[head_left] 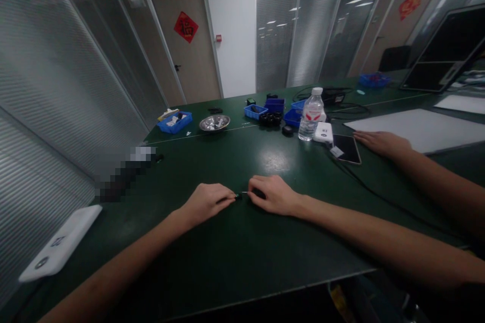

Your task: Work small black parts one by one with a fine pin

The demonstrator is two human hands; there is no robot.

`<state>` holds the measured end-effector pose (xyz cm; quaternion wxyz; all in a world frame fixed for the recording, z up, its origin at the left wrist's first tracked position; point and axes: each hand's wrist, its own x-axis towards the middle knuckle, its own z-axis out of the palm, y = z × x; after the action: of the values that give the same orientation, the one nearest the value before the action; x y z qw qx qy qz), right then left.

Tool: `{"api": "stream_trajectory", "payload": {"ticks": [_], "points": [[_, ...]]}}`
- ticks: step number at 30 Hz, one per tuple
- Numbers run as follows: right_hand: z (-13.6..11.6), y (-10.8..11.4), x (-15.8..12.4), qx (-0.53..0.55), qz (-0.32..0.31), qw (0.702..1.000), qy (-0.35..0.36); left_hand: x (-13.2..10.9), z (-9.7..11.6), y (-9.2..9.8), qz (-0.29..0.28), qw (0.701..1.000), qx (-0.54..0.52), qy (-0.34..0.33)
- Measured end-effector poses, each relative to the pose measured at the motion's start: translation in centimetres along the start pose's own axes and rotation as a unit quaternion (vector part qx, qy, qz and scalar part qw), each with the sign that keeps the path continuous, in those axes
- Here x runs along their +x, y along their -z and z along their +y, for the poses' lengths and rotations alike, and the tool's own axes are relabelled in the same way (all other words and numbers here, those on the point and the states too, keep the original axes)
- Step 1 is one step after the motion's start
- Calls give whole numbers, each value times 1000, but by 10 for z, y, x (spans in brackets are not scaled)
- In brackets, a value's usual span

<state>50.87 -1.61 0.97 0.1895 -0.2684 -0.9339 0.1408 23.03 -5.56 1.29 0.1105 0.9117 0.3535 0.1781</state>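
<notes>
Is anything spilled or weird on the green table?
No spill shows; the bottle stands upright. A small white scrap lies loose between the metal bowl and a blue tray, so it looks slightly out of place.

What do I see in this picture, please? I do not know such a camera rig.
There is no machine: these are a person's bare hands, seen from a camera worn on the head, looking forward and down. The left hand pinches a small dark piece; the right hand holds a thin tool pointing toward it. On the green table stand a bottle, a metal bowl and some blue trays. The other hand, farther right, belongs to another person.
</notes>
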Motion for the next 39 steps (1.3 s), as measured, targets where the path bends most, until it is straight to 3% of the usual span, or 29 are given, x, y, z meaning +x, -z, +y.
{"api": "stream_trajectory", "payload": {"ticks": [4, 12, 26, 39], "points": [[0, -1, -1, -6, 5, 1000, 12, 4, 17, -5, 2, 1000, -27, -8], [1, 0, -1, -11, 1, 1000, 27, 5, 12, -6, 14, 996, -87, 13], [0, 1, 0, -2, -1, 999, 39, 1, 9, -9, 20, 993, -105, 42], [1, 15, 1, 27, -53, 997, 45, 6, 14, -4, 7, 993, -101, 60]]}}
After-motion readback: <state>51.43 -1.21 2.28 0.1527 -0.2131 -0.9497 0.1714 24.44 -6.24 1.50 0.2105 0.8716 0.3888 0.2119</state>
